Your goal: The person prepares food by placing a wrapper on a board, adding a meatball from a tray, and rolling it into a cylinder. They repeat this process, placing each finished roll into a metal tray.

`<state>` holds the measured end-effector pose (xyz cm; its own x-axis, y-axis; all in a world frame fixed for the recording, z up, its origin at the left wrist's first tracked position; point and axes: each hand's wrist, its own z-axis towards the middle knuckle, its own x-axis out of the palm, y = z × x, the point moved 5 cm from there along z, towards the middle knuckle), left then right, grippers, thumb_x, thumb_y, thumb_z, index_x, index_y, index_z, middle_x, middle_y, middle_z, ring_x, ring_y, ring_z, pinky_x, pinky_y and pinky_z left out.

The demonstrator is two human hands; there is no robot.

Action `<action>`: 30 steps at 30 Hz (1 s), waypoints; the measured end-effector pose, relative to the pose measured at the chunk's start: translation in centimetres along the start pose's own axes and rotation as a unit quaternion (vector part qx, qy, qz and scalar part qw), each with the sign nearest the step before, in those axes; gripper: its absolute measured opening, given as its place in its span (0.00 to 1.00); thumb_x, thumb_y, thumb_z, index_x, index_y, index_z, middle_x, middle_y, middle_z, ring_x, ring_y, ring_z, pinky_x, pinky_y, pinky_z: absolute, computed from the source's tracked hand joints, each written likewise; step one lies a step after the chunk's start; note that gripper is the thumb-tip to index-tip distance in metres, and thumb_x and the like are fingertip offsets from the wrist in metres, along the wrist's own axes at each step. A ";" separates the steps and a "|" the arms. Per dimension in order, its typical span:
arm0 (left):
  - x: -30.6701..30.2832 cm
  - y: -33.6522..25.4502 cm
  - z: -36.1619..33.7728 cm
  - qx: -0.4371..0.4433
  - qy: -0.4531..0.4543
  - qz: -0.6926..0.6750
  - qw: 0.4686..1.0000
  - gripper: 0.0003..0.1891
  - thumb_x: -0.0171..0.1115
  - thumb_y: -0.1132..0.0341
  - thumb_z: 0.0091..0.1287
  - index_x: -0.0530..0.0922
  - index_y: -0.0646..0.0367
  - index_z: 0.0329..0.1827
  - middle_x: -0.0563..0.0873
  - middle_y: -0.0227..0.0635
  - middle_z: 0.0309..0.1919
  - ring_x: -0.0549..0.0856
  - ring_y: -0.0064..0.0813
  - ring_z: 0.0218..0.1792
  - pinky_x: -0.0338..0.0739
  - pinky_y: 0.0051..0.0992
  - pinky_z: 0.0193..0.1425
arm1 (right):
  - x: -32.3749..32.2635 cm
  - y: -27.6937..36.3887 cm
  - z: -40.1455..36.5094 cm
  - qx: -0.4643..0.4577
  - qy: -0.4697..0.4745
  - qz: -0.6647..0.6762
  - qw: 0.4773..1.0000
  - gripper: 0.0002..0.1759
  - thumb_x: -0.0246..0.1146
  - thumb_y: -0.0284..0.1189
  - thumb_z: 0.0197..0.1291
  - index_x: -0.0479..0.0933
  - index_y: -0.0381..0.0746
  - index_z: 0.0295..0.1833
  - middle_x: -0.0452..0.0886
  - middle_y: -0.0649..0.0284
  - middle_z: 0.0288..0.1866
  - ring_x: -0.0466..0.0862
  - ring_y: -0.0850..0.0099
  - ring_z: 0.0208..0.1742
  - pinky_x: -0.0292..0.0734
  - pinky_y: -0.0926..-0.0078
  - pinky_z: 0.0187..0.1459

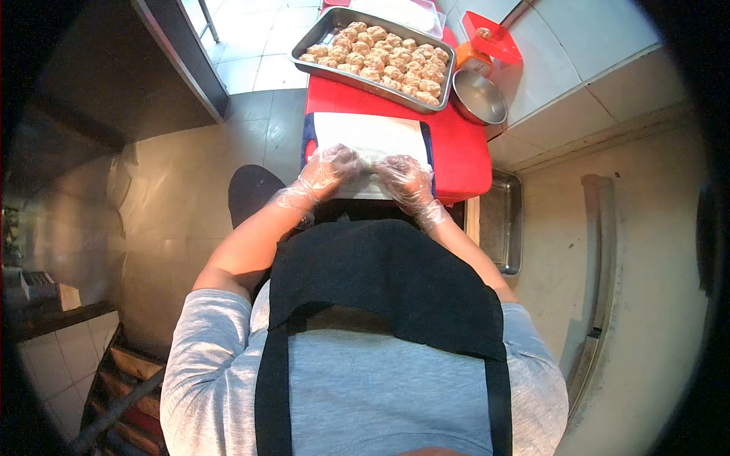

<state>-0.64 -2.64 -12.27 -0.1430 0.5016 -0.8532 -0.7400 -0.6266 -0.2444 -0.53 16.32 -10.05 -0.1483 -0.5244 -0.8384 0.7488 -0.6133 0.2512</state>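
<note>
My left hand (334, 166) and my right hand (404, 179) both wear clear plastic gloves. They are close together over a white cutting board (369, 131) with dark blue edges. The fingers of both hands curl inward and their tips nearly meet. Something small and pale seems to be between them, but the fingers and the shiny plastic hide what it is. Beyond the board, a metal tray (325, 75) holds many lumpy, light-brown balls (380, 57) set close together.
A red table (464, 156) carries the board and tray. At the tray's right stand a round metal bowl (479, 97) and an orange scale (473, 58) with a red tray (498, 42) holding one ball. Behind is a clear plastic container (399, 11). A tiled wall (559, 53) borders the right.
</note>
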 end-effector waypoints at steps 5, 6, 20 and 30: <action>-0.9 0.6 1.0 0.009 -0.088 -0.025 0.996 0.13 0.64 0.69 0.56 0.83 0.50 0.46 0.83 0.33 0.41 0.82 0.39 0.47 0.79 0.38 0.50 | 1.1 -1.8 1.0 0.000 0.028 0.026 0.999 0.17 0.71 0.33 0.52 0.84 0.45 0.50 0.85 0.56 0.46 0.83 0.55 0.48 0.78 0.58 0.52; -0.8 0.2 1.2 0.006 -0.083 -0.015 0.996 0.12 0.64 0.69 0.56 0.83 0.50 0.44 0.83 0.33 0.41 0.82 0.39 0.46 0.79 0.38 0.49 | 1.7 -2.7 1.4 0.016 0.053 0.034 0.998 0.18 0.70 0.32 0.51 0.83 0.43 0.50 0.85 0.56 0.47 0.82 0.55 0.49 0.77 0.59 0.53; 0.7 -2.1 1.6 -0.003 -0.023 -0.026 0.999 0.28 0.61 0.69 0.57 0.73 0.61 0.65 0.78 0.44 0.54 0.77 0.48 0.56 0.74 0.43 0.60 | 1.5 -3.0 2.4 -0.021 0.015 0.016 1.000 0.14 0.67 0.31 0.54 0.83 0.45 0.47 0.84 0.59 0.47 0.82 0.59 0.50 0.76 0.58 0.55; 1.7 -3.9 1.8 -0.121 0.196 0.058 0.972 0.64 0.69 0.30 0.45 0.54 0.68 0.77 0.61 0.55 0.73 0.57 0.53 0.75 0.45 0.44 0.81 | -13.0 -14.6 8.7 0.165 -0.125 -0.012 0.978 0.38 0.55 0.53 0.69 0.61 0.37 0.74 0.76 0.44 0.64 0.78 0.49 0.63 0.71 0.56 0.63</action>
<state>0.86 1.74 -11.95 0.0792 0.1836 -0.9798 -0.5515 -0.8107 -0.1965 -15.17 26.93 1.39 -0.3480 -0.6106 -0.7114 0.4997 -0.7628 0.4103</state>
